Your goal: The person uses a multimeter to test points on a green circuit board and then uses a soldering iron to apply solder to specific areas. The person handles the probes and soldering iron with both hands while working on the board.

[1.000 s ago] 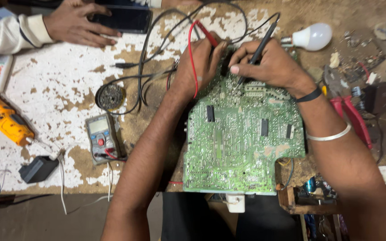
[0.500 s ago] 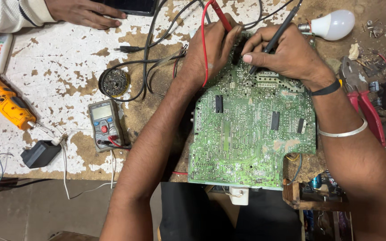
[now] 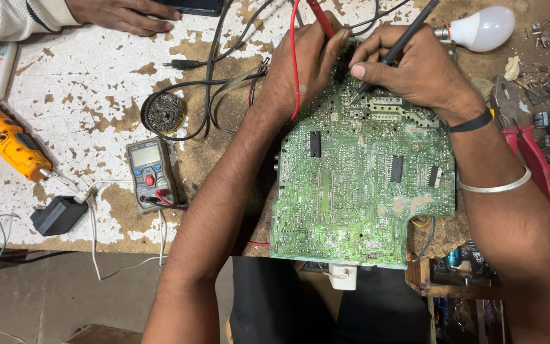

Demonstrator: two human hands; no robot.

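A large green circuit board (image 3: 361,185) lies solder side up on the worn workbench in front of me. My left hand (image 3: 303,60) grips a red test probe (image 3: 319,16) at the board's far left corner. My right hand (image 3: 415,67) holds a black test probe (image 3: 393,51) like a pen, its tip touching the board near the far edge. Red and black leads run from the probes toward a grey multimeter (image 3: 151,172) lying left of my left forearm.
Another person's hand (image 3: 122,13) rests on a dark device at the far left. An orange power tool (image 3: 7,137), a black adapter (image 3: 58,213), a round solder tin (image 3: 163,113), a white bulb (image 3: 482,28) and red-handled pliers (image 3: 523,137) lie around the board.
The view has shifted so that the board and both hands sit higher in the frame. Both probes stay at the board's far edge, held as before.
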